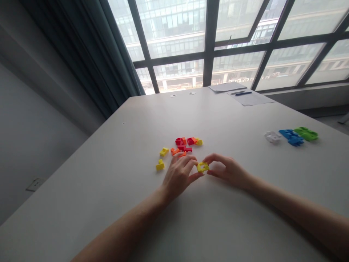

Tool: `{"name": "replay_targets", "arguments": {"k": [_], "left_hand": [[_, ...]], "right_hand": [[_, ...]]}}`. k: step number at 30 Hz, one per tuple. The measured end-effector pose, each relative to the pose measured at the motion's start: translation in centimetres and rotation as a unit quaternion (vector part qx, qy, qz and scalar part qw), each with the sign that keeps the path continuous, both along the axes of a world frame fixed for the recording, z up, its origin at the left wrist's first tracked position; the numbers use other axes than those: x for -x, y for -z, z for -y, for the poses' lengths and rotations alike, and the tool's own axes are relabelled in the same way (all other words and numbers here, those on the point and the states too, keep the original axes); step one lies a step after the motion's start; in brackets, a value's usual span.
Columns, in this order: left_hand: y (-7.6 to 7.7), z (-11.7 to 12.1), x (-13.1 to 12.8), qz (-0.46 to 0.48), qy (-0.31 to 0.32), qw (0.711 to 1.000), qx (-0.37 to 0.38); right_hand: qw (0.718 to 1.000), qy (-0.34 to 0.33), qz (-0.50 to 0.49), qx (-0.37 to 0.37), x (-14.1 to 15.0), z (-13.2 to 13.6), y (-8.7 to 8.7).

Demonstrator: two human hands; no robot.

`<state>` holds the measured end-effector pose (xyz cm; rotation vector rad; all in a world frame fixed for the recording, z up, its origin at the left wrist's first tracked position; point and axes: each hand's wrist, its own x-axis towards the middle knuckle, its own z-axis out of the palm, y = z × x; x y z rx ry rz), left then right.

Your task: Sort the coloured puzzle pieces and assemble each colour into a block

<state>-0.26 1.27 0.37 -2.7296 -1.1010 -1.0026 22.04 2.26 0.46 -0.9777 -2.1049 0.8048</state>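
A small yellow plastic piece (202,167) with an opening in its middle is held just over the white table, between both hands. My left hand (180,173) pinches its left side with thumb and fingers. On the other side, my right hand (227,170) grips it by the fingertips. Beyond my left hand lies a loose group of red pieces (184,148) and orange pieces (175,151), partly hidden by my fingers. Two yellow pieces, one nearer (160,165) and one farther (164,151), rest left of the group. Another yellow piece (199,142) sits at its right end.
Toward the right of the table (109,174) lie white pieces (272,137), blue pieces (291,137) and green pieces (306,133). Papers (252,98) with a pen (243,93) are at the far edge, below the window. A dark curtain (89,47) hangs at left.
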Motion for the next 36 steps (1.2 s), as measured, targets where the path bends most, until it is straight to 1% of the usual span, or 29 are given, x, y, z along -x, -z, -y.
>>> {"name": "replay_targets", "arguments": {"k": [5,10,14,18,22,24,26,30,33,36], "left_hand": [[0.1,-0.1,0.0,0.004,-0.009,1.0,0.002],[0.0,-0.1,-0.1,-0.004,-0.001,1.0,-0.001],[0.1,0.0,-0.1,-0.01,-0.006,1.0,-0.001],[0.4,-0.1,-0.1,-0.026,-0.037,0.999,-0.008],[0.7,-0.1,-0.1,-0.059,-0.084,0.995,0.013],[0.7,-0.1,0.0,-0.07,-0.092,0.993,0.023],[0.7,-0.1,0.0,-0.074,-0.08,0.994,0.027],[0.7,-0.3,0.1,-0.077,-0.023,0.996,0.03],[0.7,-0.4,0.1,-0.081,-0.003,0.996,0.031],[0.6,-0.4,0.1,-0.088,-0.006,0.996,0.028]], "right_hand": [[1.0,-0.004,0.004,-0.006,-0.1,-0.1,0.1],[1.0,-0.009,0.011,-0.016,-0.1,0.0,0.0],[0.999,0.004,0.024,-0.023,0.0,0.0,0.0],[0.998,0.019,0.044,-0.03,0.0,-0.3,0.2],[0.996,0.037,0.055,-0.057,-0.1,-0.5,0.7],[0.995,0.055,0.052,-0.072,-0.1,-0.7,1.0],[0.992,0.068,0.055,-0.086,-0.1,-1.0,1.4],[0.984,0.092,0.084,-0.126,0.0,-2.6,2.0],[0.972,0.115,0.141,-0.148,0.4,-4.3,2.3],[0.959,0.12,0.209,-0.149,1.0,-5.6,2.2]]}}
